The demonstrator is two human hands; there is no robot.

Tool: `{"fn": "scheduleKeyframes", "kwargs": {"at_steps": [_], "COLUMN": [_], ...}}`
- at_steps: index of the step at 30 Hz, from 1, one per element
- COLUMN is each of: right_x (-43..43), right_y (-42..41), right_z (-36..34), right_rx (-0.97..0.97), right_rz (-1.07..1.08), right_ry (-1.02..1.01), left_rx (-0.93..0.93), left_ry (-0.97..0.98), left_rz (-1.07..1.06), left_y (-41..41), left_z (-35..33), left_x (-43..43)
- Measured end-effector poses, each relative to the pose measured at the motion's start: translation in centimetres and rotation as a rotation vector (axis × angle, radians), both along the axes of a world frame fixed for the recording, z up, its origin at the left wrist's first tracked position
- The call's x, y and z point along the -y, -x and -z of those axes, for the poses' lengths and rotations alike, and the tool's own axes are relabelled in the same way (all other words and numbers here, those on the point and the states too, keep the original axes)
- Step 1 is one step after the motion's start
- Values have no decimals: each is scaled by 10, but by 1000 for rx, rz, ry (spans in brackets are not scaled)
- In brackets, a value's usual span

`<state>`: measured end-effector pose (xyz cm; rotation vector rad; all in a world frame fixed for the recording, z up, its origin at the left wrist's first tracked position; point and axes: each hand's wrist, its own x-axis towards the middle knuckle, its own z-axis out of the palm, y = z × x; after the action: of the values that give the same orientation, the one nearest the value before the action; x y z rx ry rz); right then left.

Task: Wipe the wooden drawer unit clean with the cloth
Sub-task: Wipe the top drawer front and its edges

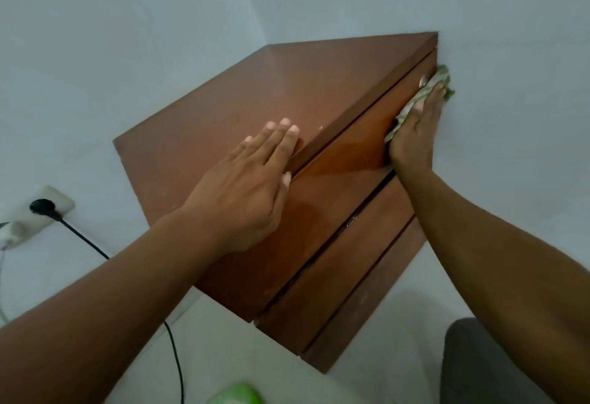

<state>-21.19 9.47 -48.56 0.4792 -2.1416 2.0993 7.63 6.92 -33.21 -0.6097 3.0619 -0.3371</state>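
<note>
You are pressing the cloth [424, 97] against the front of the top drawer [357, 148] with your right hand [415, 135]. The fingers are lying together and flat on the cloth, which is bunched between your palm and the wood, so the hand is pinning it, not gripping it. The cloth is sitting at the far end of the drawer front, beside the small round knob [424, 80] and close to the wall [510, 52].

Your left hand [255, 186] is resting open on the top of the wooden drawer unit [223, 110], fingers straight and nearly together, the tips reaching the front edge. It is holding nothing.

The relation that matters is this: the drawer front is running long from the far end toward you, and your cloth is at its far end. So I think the unwiped length is lying on your side of the fingers, along that long axis. The right hand is the one to pull back; the left is only steadying. The lower drawers [338, 272] are below it, well apart from the cloth.
</note>
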Motion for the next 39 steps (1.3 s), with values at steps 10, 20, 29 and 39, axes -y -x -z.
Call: {"fn": "scheduleKeyframes", "kwargs": {"at_steps": [10,20,29,39], "right_x": [-43,-17,-1,-38], "right_y": [-130,-318,-147,-172], "right_z": [-24,12,-25,-66], "right_rx": [141,-464,-306,-712], "right_rz": [111,-196,27,-115], "right_ry": [176,100,142,130], "left_rx": [-129,-25,-15,-61], "left_ry": [-130,294,507,604], "left_rz": [-78,177,212,203], "left_y": [-2,-104,-96,-95], "left_z": [0,6,10,12], "left_x": [5,2,3,-2]}}
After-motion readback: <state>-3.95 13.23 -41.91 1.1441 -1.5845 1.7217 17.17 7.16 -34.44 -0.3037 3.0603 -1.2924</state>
